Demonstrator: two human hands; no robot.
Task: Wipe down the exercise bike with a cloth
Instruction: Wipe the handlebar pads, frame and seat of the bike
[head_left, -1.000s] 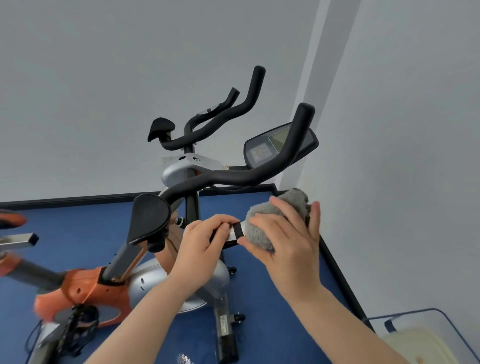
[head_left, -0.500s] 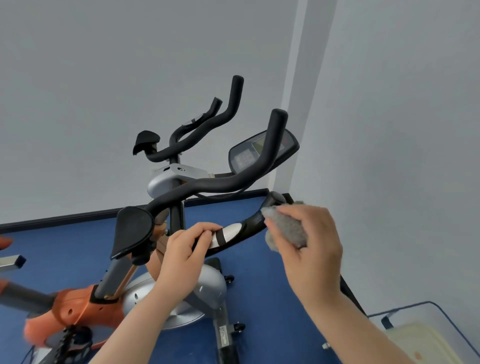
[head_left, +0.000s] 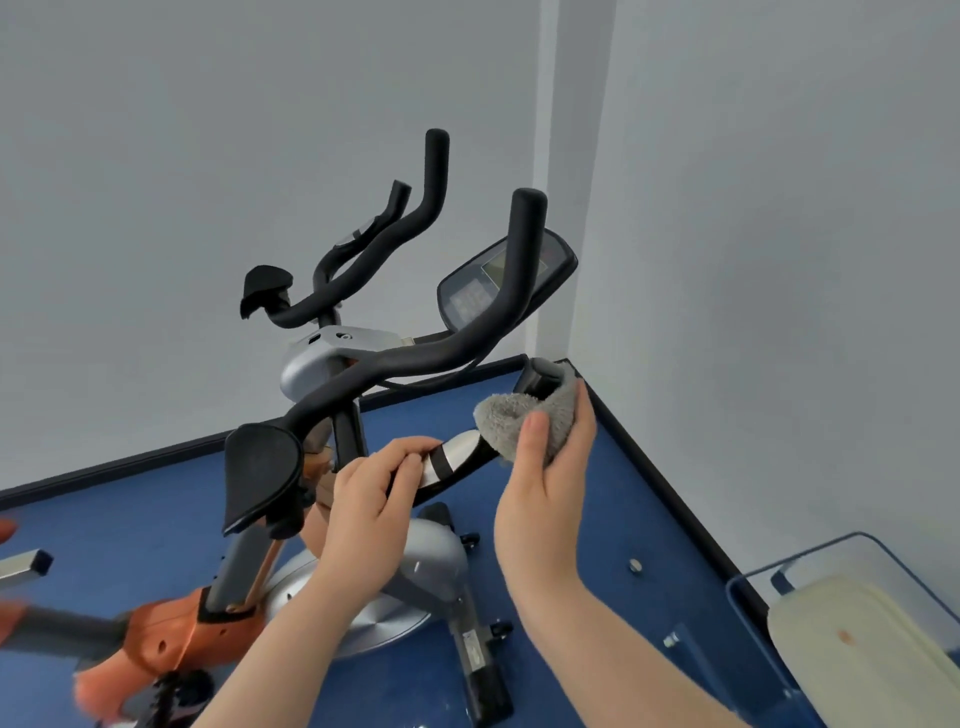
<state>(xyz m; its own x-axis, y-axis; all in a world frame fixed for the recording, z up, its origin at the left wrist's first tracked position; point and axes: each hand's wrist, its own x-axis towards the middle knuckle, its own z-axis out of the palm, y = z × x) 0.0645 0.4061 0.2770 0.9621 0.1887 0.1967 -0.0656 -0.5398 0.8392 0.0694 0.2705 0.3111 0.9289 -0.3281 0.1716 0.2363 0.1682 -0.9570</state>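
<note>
- The right hand (head_left: 550, 478) grips a grey cloth (head_left: 524, 421), fingers and thumb curled so the cloth wraps the tip of the near handlebar grip (head_left: 540, 376).
- The left hand (head_left: 374, 499) pinches the same bar lower down, fingers closed over it just beside a silver sensor plate (head_left: 454, 457) that lies between the two hands.
- The cloth looks soft and fluffy; it should mould round the tube and slide easily, so cupping it in the palm with the thumb on top, as here, seems the sound way to hold it.
- The bar looks stiff and foam-covered; the metal plate is probably slicker and may let the cloth skid.
- The exercise bike (head_left: 358, 364) stands on a blue floor (head_left: 571, 597) in a room corner, with its console (head_left: 504, 286) behind the upright horn of the handlebars and an elbow pad (head_left: 262, 473) to the left.
- Its frame looks heavy and steady, so steadying it by the bar should be enough.
- A pale lidded bin (head_left: 857, 634) sits at the lower right, well apart.
</note>
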